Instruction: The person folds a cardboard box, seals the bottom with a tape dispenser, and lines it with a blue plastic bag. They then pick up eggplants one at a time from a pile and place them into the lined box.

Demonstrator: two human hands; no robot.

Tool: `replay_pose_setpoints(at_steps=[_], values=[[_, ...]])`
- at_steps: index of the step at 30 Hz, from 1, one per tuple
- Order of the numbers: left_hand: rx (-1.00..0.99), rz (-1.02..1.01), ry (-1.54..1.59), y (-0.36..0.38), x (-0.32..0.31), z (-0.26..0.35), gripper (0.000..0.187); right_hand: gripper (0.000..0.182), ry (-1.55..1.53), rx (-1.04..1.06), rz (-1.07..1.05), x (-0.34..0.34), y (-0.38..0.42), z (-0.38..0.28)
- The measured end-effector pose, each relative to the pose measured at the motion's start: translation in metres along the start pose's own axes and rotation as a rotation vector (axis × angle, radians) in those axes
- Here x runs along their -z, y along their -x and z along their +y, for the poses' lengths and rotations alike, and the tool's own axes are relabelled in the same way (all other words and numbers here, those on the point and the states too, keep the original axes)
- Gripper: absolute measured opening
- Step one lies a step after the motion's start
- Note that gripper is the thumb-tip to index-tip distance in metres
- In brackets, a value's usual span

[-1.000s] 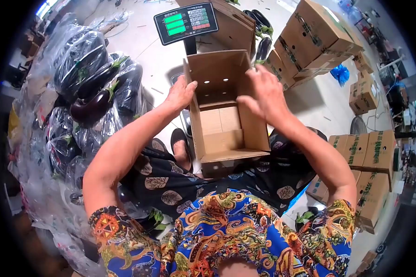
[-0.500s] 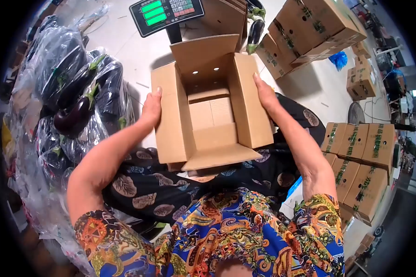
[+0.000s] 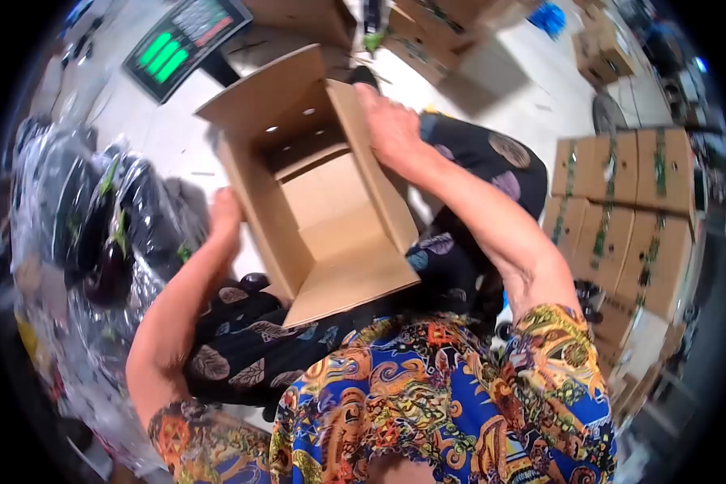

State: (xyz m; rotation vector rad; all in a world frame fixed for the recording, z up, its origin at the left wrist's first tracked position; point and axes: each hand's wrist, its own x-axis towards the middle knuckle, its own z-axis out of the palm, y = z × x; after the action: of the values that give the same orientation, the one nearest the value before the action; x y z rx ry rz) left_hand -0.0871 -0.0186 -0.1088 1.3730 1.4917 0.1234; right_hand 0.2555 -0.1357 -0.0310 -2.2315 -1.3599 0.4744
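An open, empty cardboard box (image 3: 327,194) tilts over my lap, its inside facing me. One flap stands up at its far end and another spreads toward my shirt. My right hand (image 3: 391,125) grips the box's right side near the far corner, fingers wrapped round the edge. At the box's left side is my left hand (image 3: 226,214), blurred by motion, with its fingers partly hidden, so its hold cannot be made out. Left of it lie dark eggplants (image 3: 109,274) in clear plastic bags (image 3: 64,194).
A scale display (image 3: 181,48) with green lights stands at the upper left. Taped cartons (image 3: 621,218) are stacked at the right, and more boxes (image 3: 427,40) stand at the top. A blue bundle (image 3: 547,18) lies on the floor near the top right.
The box has turned anticlockwise and its side flaps no longer stick outward. My right hand has moved to its far right corner; my left hand has shifted lower on its side. The view has swung too.
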Motion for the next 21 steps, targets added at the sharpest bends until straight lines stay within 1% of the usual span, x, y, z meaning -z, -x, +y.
replay_pose_setpoints(at_steps=[1,2,3,4,5,7,9,10,11,12,13,14,15,16,17,18,19,20,21], values=[[-0.029,0.192,0.097,0.005,0.01,0.013,0.032,0.021,0.206,0.184,-0.011,0.013,0.007,0.009],[-0.144,0.365,-0.236,0.006,0.02,0.034,0.035,0.018,0.411,0.371,0.016,0.025,0.013,0.019],[-0.073,0.3,-0.102,0.054,0.018,0.095,0.041,0.017,0.5,0.45,0.014,0.057,0.028,0.007],[-0.214,0.328,-0.027,0.042,0.031,0.089,0.043,0.016,0.588,0.531,0.019,0.089,0.043,-0.005],[-0.351,0.357,0.057,0.028,0.045,0.083,0.045,0.019,0.437,0.351,-0.054,0.137,0.055,-0.036],[-0.528,0.234,0.089,0.067,0.038,0.12,0.043,0.031,-0.06,0.351,0.098,0.195,0.08,-0.008],[-0.576,0.086,-0.224,0.093,0.035,0.145,0.04,0.04,-0.098,0.398,0.275,0.222,0.096,0.064],[-0.56,-0.029,-0.225,0.104,0.027,0.15,0.039,0.041,-0.02,0.201,0.243,0.231,0.113,0.1],[-0.445,-0.129,-0.206,0.126,0.013,0.163,0.039,0.042,0.051,0.002,0.207,0.235,0.134,0.14],[-0.485,-0.216,-0.292,0.146,-0.003,0.171,0.039,0.042,0.079,-0.187,0.123,0.228,0.159,0.186],[-0.52,-0.301,-0.379,0.166,-0.019,0.177,0.039,0.042,0.109,-0.279,0.125,0.202,0.189,0.252],[-0.495,-0.478,-0.391,0.183,-0.031,0.184,0.04,0.042,0.204,-0.427,0.003,0.184,0.223,0.285],[-0.462,-0.653,-0.402,0.198,-0.043,0.189,0.042,0.044,0.205,-0.467,-0.079,0.16,0.262,0.319],[-0.467,-0.743,-0.389,0.206,-0.049,0.184,0.045,0.046,0.23,-0.638,-0.245,0.122,0.283,0.34],[-0.471,-0.84,-0.372,0.22,-0.059,0.185,0.048,0.048,0.279,-0.67,-0.233,0.095,0.321,0.359],[-0.518,-0.882,-0.498,0.226,-0.068,0.187,0.05,0.05,0.233,-0.786,-0.167,0.075,0.355,0.367],[-0.565,-0.925,-0.624,0.23,-0.074,0.187,0.052,0.056,0.158,-0.949,-0.191,0.064,0.377,0.367],[-0.513,-0.926,-0.658,0.234,-0.079,0.187,0.054,0.06,0.088,-1.075,-0.199,0.049,0.399,0.377],[-0.467,-0.912,-0.587,0.236,-0.081,0.186,0.055,0.058,0.002,-1.196,-0.133,0.029,0.423,0.389]])
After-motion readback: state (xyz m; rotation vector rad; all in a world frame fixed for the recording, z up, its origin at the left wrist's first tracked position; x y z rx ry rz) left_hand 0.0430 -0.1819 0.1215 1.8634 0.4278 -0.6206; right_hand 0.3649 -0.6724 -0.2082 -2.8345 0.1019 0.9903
